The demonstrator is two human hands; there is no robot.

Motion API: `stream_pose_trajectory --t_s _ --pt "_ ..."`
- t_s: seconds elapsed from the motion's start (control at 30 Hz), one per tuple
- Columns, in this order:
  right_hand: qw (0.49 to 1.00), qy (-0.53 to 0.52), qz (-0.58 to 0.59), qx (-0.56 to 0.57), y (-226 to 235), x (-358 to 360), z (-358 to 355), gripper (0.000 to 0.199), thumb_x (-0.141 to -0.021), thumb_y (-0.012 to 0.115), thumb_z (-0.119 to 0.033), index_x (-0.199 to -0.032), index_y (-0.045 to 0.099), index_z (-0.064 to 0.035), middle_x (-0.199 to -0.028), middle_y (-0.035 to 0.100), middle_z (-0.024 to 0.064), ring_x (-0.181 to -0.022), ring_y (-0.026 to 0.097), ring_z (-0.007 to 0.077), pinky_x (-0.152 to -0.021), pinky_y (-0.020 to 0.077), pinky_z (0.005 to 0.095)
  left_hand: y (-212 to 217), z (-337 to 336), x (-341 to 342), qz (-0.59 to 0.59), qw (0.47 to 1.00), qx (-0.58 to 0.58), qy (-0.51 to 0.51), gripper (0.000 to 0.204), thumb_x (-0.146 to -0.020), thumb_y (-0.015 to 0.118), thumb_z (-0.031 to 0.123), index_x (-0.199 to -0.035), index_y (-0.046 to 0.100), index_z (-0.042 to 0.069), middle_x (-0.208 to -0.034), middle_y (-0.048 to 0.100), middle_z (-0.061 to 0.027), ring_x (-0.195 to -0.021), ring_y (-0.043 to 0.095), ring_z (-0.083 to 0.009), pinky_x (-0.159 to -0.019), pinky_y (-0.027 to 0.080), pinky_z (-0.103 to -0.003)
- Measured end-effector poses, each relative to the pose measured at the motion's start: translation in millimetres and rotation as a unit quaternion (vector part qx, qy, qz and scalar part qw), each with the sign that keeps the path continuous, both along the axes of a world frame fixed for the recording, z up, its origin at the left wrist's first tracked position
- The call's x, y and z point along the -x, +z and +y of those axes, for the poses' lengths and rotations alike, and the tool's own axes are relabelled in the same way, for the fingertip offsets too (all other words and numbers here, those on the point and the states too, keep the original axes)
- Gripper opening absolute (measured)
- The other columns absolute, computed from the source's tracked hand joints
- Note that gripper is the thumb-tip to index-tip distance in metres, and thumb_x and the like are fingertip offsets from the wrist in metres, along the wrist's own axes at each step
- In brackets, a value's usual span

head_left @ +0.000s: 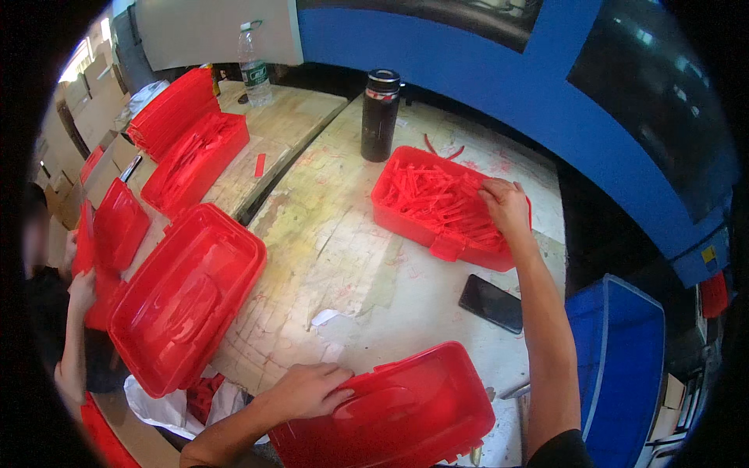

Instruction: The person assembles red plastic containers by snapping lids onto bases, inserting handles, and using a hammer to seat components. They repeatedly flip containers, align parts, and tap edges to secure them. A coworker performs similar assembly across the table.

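My left hand (pixel 312 390) is closed over the near-left edge of a shallow red plastic lid (pixel 413 405), which lies tilted at the table's front edge. My right hand (pixel 503 204) reaches to the right end of a red plastic box (pixel 406 228). The box holds a heap of thin red plastic strips (pixel 429 191). The right fingers are bent down among the strips, and what they pinch there is hidden. Left of me stands a large empty-looking red plastic case part (pixel 187 304), tilted on its side.
A black tumbler (pixel 381 117) stands behind the box, and a black phone (pixel 490 303) lies in front. Another red box (pixel 195 168) with strips, a water bottle (pixel 254 66) and a co-worker's hands (pixel 82 288) are at left. A blue bin (pixel 624 366) stands at right.
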State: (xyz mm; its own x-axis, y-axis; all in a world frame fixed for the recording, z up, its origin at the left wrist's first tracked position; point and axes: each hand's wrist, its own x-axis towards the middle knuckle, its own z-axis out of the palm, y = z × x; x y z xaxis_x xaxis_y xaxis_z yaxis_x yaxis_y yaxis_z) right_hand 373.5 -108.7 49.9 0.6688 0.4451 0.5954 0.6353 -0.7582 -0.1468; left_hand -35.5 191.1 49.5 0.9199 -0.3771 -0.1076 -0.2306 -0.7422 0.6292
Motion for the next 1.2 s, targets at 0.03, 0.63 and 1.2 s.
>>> stream_pose_trajectory --t_s 0.03,0.63,1.2 --pt "0.999 0.007 -0.004 -0.037 6 2 -4 0.021 -0.088 0.067 -0.026 -0.101 0.075 -0.0109 -0.107 0.073 0.0067 -0.110 0.063 0.0269 -0.096 0.0452 0.0475 -1 -1 0 -0.004 1.000 -0.003 -0.003 0.030 -0.092 0.064 0.029 -0.113 0.062 0.008 -0.090 0.064 -0.0147 -0.082 0.066 -0.0351 -0.068 0.054 -0.043" --pt "0.720 0.195 0.404 -0.529 87 347 2 0.021 -0.104 0.050 -0.017 -0.110 0.060 0.0017 -0.077 0.062 0.0048 -0.070 0.058 0.0125 -0.067 0.0479 0.0263 84 -80 -16 0.040 0.877 0.478 0.014 0.034 -0.100 0.054 0.010 -0.133 0.054 0.000 -0.111 0.065 -0.0112 -0.089 0.063 -0.0134 -0.078 0.052 -0.028" --pt "0.792 0.067 0.396 -0.460 62 480 -101 0.040 -0.096 0.051 0.004 -0.136 0.050 0.0038 -0.125 0.063 0.0170 -0.117 0.061 0.0217 -0.100 0.0487 0.0343 71 -151 32 0.002 0.967 0.206 -0.149 0.015 -0.093 0.065 0.016 -0.100 0.068 0.004 -0.077 0.067 -0.0157 -0.068 0.066 -0.0233 -0.062 0.050 -0.035"
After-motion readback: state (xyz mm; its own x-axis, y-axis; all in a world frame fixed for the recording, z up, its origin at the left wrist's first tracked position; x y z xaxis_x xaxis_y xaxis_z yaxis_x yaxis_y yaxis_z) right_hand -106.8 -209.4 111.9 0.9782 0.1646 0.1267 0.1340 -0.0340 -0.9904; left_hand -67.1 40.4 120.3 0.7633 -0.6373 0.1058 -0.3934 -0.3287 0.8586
